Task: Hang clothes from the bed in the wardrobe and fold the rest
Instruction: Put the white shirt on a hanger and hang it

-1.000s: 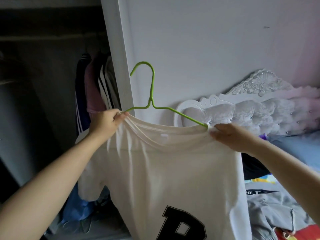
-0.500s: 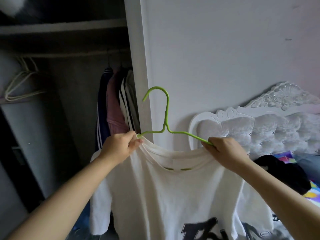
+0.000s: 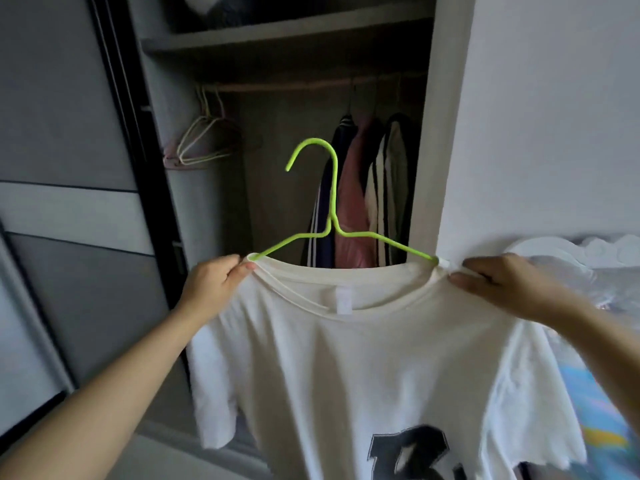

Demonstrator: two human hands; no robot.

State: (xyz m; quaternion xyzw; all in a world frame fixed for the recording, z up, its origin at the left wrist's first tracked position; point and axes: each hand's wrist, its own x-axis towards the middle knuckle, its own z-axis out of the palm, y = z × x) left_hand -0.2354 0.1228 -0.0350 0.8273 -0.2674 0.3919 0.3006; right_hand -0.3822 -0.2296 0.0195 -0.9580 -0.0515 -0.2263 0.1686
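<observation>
White T-shirt [image 3: 363, 348] on a green hanger [image 3: 332, 216], held up in front of the open wardrobe [image 3: 287, 32], hook upright and below the rail [image 3: 311, 85]. Left hand [image 3: 214, 282] pinching the shirt's left shoulder at the hanger's end; right hand [image 3: 502, 282] pinching the right shoulder likewise. Behind the hanger, hung garments [image 3: 363, 202] at the rail's right end; spare hangers [image 3: 204, 140] at its left. White headboard [image 3: 571, 247] at far right.
</observation>
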